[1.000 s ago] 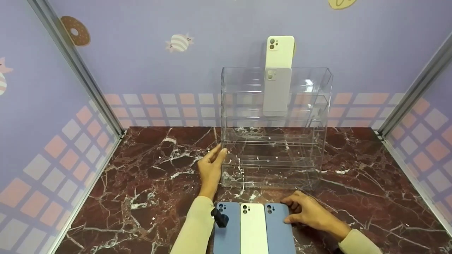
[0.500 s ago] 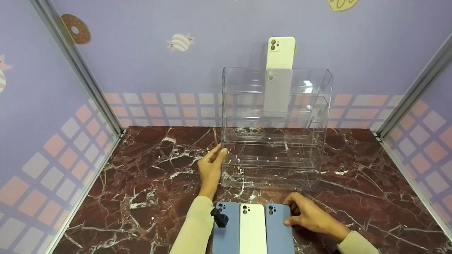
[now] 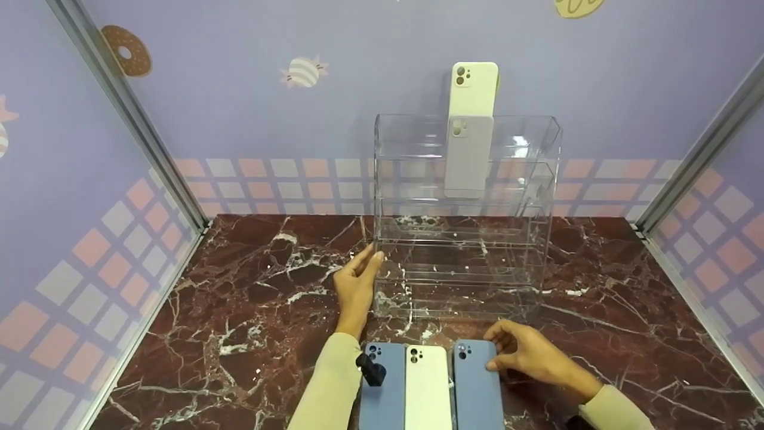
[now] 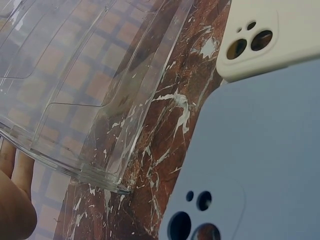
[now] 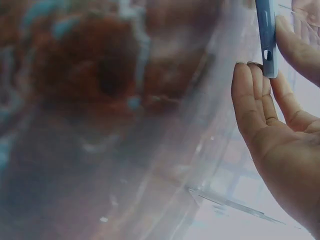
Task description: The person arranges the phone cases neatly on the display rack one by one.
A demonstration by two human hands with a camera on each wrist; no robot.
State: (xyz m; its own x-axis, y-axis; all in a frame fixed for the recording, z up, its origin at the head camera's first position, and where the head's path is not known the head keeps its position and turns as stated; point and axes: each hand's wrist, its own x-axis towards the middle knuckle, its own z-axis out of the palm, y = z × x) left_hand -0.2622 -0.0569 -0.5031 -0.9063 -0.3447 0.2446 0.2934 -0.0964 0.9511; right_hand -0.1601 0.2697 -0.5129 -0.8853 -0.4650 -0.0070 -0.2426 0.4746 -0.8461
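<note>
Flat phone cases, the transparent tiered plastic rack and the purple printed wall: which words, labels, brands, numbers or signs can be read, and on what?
None can be read in any view.
Blue phone case in the right hand, cream-white phone case beside it: no lettering visible.
Rack and upper white case in it: none visible.
Wall: doughnut and candy pictures, no words.

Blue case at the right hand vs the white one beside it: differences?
Colour: the blue case is muted blue, the white case creamy white. Contact: the right hand pinches the blue case; no hand touches the white case. Both have rounded corners and camera cutouts.
</note>
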